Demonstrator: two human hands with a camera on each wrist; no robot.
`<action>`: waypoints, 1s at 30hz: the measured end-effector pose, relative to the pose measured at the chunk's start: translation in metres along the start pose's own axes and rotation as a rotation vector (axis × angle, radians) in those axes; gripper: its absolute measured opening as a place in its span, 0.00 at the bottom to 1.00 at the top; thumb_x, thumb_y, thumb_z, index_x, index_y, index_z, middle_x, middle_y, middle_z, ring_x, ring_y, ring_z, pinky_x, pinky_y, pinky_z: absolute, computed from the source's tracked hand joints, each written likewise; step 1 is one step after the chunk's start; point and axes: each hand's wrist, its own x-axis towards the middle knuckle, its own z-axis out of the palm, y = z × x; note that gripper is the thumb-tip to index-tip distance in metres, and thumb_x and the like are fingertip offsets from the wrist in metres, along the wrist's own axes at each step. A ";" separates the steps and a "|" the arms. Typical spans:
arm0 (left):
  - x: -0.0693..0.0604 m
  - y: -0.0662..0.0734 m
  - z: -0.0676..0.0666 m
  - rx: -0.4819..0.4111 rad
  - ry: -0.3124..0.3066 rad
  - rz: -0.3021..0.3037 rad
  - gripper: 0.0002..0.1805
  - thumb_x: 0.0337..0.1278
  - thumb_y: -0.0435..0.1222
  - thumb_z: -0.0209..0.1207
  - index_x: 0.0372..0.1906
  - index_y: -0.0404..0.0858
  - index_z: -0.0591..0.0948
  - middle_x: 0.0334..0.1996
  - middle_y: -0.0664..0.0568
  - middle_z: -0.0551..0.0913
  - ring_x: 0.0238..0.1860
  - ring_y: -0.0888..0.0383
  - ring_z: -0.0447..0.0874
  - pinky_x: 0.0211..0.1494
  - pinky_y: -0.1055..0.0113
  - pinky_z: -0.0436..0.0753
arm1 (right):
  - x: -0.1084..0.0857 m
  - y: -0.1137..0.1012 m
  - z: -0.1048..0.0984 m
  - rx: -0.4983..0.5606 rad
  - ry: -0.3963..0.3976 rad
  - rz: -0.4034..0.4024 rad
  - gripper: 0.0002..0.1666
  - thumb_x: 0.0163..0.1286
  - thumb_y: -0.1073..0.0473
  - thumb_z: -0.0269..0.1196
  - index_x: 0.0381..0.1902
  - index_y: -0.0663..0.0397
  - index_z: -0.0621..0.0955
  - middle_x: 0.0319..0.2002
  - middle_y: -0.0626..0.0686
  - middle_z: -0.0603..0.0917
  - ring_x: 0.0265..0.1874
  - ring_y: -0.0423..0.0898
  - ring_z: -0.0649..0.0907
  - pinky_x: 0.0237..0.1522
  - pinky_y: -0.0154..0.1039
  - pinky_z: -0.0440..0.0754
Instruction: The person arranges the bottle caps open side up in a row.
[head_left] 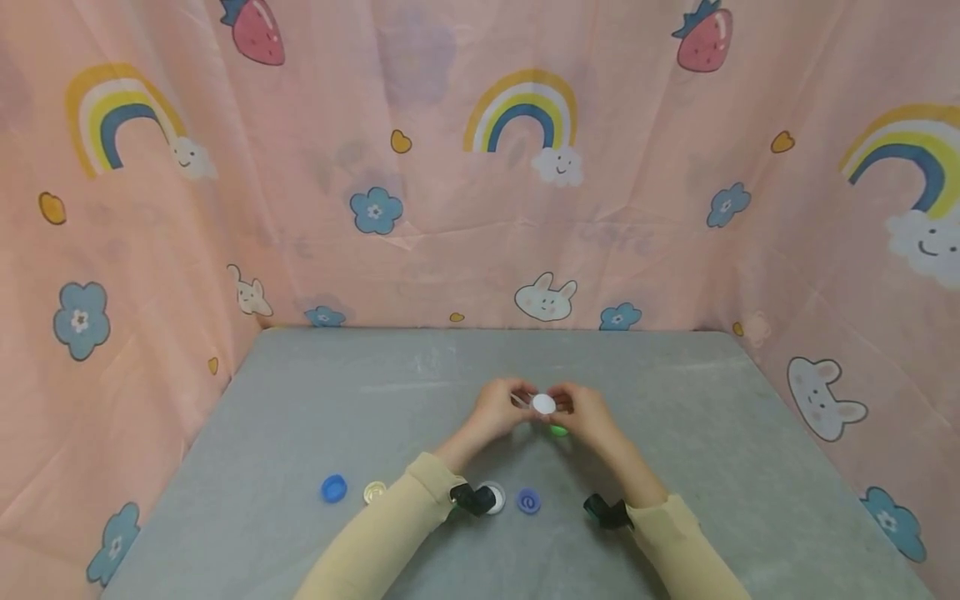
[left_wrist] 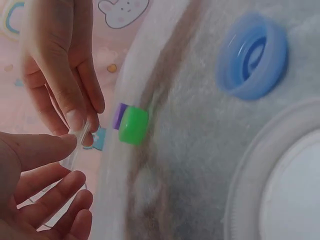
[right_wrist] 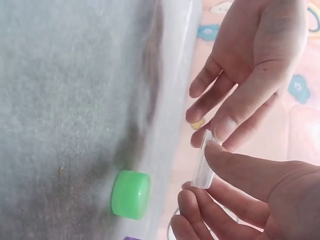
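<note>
Both hands meet over the far half of the table around a white bottle cap (head_left: 543, 404), its ridged side showing in the right wrist view. My right hand (head_left: 588, 412) pinches the cap with the thumb on its face and fingers below. From the other side my left hand (head_left: 498, 410) holds its edge by thumb and fingertips; the other fingers spread loosely. Just beneath the hands, a green bottle cap (right_wrist: 131, 195) stands on the table. Behind it a purple piece (left_wrist: 119, 116) shows in the left wrist view.
Closer to me on the grey table (head_left: 285, 400) lie a blue cap (head_left: 333, 488), a cream cap (head_left: 374, 492), a white cap (head_left: 495, 497) partly behind the left wrist camera, and a violet-blue cap (head_left: 528, 501). A pink patterned cloth (head_left: 450, 267) hangs around the table.
</note>
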 end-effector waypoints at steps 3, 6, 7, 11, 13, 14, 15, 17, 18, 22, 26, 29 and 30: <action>-0.007 0.005 -0.002 0.015 -0.022 0.025 0.15 0.43 0.33 0.70 0.41 0.39 0.84 0.33 0.50 0.86 0.31 0.60 0.80 0.34 0.73 0.77 | -0.008 -0.001 -0.003 0.011 -0.013 -0.027 0.18 0.56 0.66 0.69 0.45 0.66 0.79 0.42 0.62 0.84 0.42 0.56 0.84 0.46 0.50 0.81; -0.014 0.009 -0.003 0.033 -0.041 0.026 0.14 0.43 0.34 0.71 0.40 0.41 0.84 0.33 0.51 0.85 0.31 0.62 0.79 0.34 0.73 0.77 | -0.016 -0.001 -0.005 0.022 -0.026 -0.038 0.18 0.56 0.65 0.70 0.44 0.65 0.80 0.41 0.60 0.84 0.41 0.56 0.84 0.46 0.50 0.81; -0.015 0.010 -0.003 0.038 -0.048 0.028 0.14 0.43 0.34 0.71 0.40 0.41 0.84 0.33 0.52 0.85 0.31 0.62 0.79 0.34 0.73 0.77 | -0.018 -0.001 -0.005 0.028 -0.030 -0.041 0.18 0.56 0.65 0.70 0.44 0.65 0.80 0.41 0.60 0.84 0.41 0.55 0.84 0.46 0.50 0.81; -0.022 0.012 -0.004 0.063 -0.068 0.046 0.14 0.42 0.36 0.72 0.39 0.42 0.84 0.34 0.52 0.85 0.32 0.61 0.79 0.36 0.73 0.77 | -0.028 -0.002 -0.004 0.057 -0.033 -0.036 0.18 0.56 0.63 0.70 0.44 0.63 0.81 0.42 0.58 0.85 0.41 0.53 0.85 0.46 0.48 0.82; -0.024 0.012 -0.004 0.072 -0.081 0.053 0.15 0.41 0.36 0.72 0.38 0.42 0.84 0.34 0.52 0.85 0.33 0.60 0.79 0.37 0.73 0.76 | -0.032 -0.001 -0.003 0.067 -0.036 -0.042 0.18 0.56 0.62 0.70 0.45 0.63 0.81 0.42 0.58 0.85 0.41 0.53 0.85 0.45 0.47 0.82; -0.026 0.012 -0.004 0.072 -0.088 0.057 0.15 0.40 0.36 0.73 0.38 0.42 0.84 0.34 0.52 0.85 0.34 0.60 0.80 0.38 0.74 0.76 | -0.034 -0.001 -0.003 0.071 -0.037 -0.045 0.18 0.56 0.62 0.70 0.45 0.63 0.81 0.42 0.58 0.85 0.41 0.52 0.85 0.45 0.46 0.82; -0.028 0.012 -0.003 0.070 -0.094 0.060 0.15 0.40 0.36 0.73 0.38 0.42 0.84 0.34 0.52 0.85 0.34 0.60 0.80 0.38 0.74 0.76 | -0.037 -0.001 -0.002 0.074 -0.037 -0.048 0.19 0.56 0.62 0.70 0.45 0.63 0.81 0.42 0.58 0.85 0.41 0.52 0.85 0.44 0.46 0.83; -0.032 0.012 -0.003 0.059 -0.108 0.065 0.15 0.39 0.37 0.73 0.38 0.43 0.85 0.34 0.52 0.85 0.35 0.59 0.81 0.39 0.74 0.77 | -0.041 0.000 -0.001 0.079 -0.043 -0.051 0.19 0.56 0.62 0.70 0.44 0.63 0.81 0.41 0.58 0.85 0.41 0.52 0.85 0.44 0.45 0.83; -0.034 0.013 -0.003 0.055 -0.114 0.066 0.15 0.39 0.37 0.73 0.37 0.43 0.85 0.33 0.52 0.85 0.35 0.59 0.81 0.39 0.74 0.77 | -0.043 0.000 -0.001 0.084 -0.050 -0.049 0.19 0.56 0.61 0.70 0.45 0.63 0.81 0.41 0.57 0.85 0.41 0.51 0.85 0.44 0.45 0.83; -0.043 0.014 -0.001 0.038 -0.129 0.082 0.14 0.39 0.39 0.74 0.36 0.43 0.85 0.33 0.53 0.85 0.35 0.58 0.81 0.39 0.74 0.76 | -0.052 0.001 -0.001 0.105 -0.073 -0.047 0.19 0.56 0.61 0.70 0.45 0.62 0.81 0.42 0.56 0.85 0.42 0.51 0.85 0.44 0.43 0.83; -0.050 0.014 0.003 0.048 -0.130 0.109 0.14 0.39 0.39 0.74 0.36 0.43 0.84 0.33 0.53 0.84 0.36 0.59 0.80 0.40 0.75 0.75 | -0.060 0.003 -0.002 0.113 -0.095 -0.080 0.20 0.57 0.60 0.70 0.46 0.62 0.81 0.42 0.57 0.85 0.41 0.51 0.85 0.44 0.42 0.83; -0.055 0.015 0.005 0.056 -0.122 0.126 0.14 0.40 0.38 0.73 0.36 0.42 0.85 0.33 0.53 0.84 0.36 0.58 0.81 0.39 0.75 0.76 | -0.064 0.004 -0.003 0.123 -0.109 -0.097 0.20 0.57 0.59 0.70 0.46 0.62 0.80 0.42 0.58 0.85 0.41 0.52 0.85 0.43 0.41 0.83; -0.057 0.015 0.006 0.054 -0.121 0.128 0.14 0.41 0.38 0.73 0.36 0.41 0.85 0.33 0.53 0.84 0.36 0.58 0.81 0.39 0.76 0.76 | -0.066 0.004 -0.003 0.123 -0.112 -0.100 0.20 0.57 0.59 0.70 0.46 0.63 0.80 0.43 0.58 0.85 0.41 0.52 0.85 0.43 0.41 0.83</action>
